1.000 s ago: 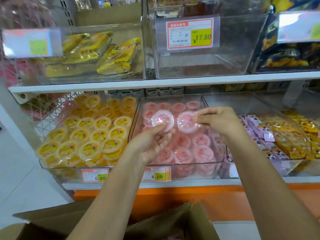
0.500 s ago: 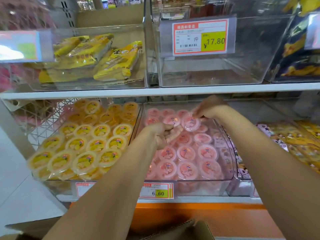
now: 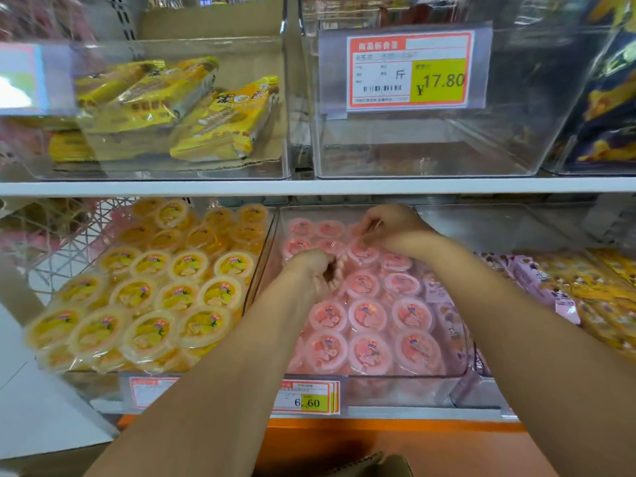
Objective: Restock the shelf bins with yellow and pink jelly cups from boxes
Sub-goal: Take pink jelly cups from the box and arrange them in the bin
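On the lower shelf a clear bin (image 3: 461, 352) holds several pink jelly cups (image 3: 370, 315) in rows. My right hand (image 3: 392, 225) reaches deep into it, fingertips pinched on a pink jelly cup (image 3: 363, 253) that lies among the back rows. My left hand (image 3: 309, 270) hovers over the bin's left middle, curled around another pink cup (image 3: 340, 266) seen edge-on. The clear bin to the left (image 3: 263, 256) is packed with yellow jelly cups (image 3: 179, 294). Only a cardboard box flap (image 3: 378, 464) shows at the bottom edge.
The white shelf above (image 3: 309, 186) hangs low over the bins' backs; it carries a bin of yellow snack packs (image 3: 192, 111) and a bare clear bin with a 17.80 price tag (image 3: 409, 70). Purple and yellow packets (image 3: 550, 284) fill bins to the right.
Both hands moved from above the bin's front down and back into it. The right hand carried its pink cup to the back rows; the left hand's cup tilted edge-on.
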Tool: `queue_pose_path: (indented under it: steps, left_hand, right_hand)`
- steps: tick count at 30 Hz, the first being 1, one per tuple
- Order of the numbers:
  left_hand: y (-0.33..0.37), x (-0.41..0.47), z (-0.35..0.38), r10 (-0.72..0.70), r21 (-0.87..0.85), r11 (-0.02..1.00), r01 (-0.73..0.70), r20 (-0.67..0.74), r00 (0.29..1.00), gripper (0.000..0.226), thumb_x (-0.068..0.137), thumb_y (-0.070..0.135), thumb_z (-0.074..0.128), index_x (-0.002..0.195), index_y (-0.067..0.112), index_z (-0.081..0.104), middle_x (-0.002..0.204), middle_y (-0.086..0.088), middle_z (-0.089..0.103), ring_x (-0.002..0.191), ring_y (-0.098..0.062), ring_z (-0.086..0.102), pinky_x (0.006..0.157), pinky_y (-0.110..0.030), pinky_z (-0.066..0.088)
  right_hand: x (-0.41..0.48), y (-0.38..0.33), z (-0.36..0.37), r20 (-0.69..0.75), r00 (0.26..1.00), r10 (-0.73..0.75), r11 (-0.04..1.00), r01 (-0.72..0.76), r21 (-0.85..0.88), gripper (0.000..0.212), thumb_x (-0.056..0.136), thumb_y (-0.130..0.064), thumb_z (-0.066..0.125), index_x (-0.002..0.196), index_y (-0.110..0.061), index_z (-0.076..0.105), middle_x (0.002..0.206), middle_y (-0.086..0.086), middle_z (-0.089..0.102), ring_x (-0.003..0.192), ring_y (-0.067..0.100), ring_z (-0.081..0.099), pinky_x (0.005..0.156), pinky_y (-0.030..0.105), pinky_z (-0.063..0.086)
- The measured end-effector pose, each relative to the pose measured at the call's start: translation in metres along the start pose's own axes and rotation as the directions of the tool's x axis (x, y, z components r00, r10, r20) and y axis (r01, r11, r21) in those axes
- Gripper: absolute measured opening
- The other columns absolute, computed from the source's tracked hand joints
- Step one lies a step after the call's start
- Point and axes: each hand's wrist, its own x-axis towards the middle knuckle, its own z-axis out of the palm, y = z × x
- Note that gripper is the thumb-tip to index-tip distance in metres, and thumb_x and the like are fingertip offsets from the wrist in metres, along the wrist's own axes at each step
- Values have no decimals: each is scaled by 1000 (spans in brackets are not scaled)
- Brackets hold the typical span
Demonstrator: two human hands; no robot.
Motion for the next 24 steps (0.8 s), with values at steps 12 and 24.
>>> queue_pose_path:
  steps: [12, 24]
  left_hand:
    - [-4, -50, -12, 273, 525, 819, -233, 0, 962, 27, 95, 15, 49, 74, 2, 60, 42, -3, 58, 26, -7, 35, 31, -13, 26]
    - [-216, -138, -148, 87, 663, 744, -85, 31, 996, 28, 94, 33, 55, 75, 12, 57, 58, -3, 65, 43, -12, 54, 41, -21, 40]
  right_hand:
    - [-41, -18, -9, -33, 999, 0, 981, -6, -193, 15, 78, -24, 74, 86, -19, 62, 93, -3, 60, 87, 14, 57, 73, 23, 42]
    - [-214, -39, 140, 833, 538, 127, 988, 3, -153, 15, 87, -21, 67, 90, -9, 59, 79, 9, 64, 66, 17, 62, 55, 22, 50]
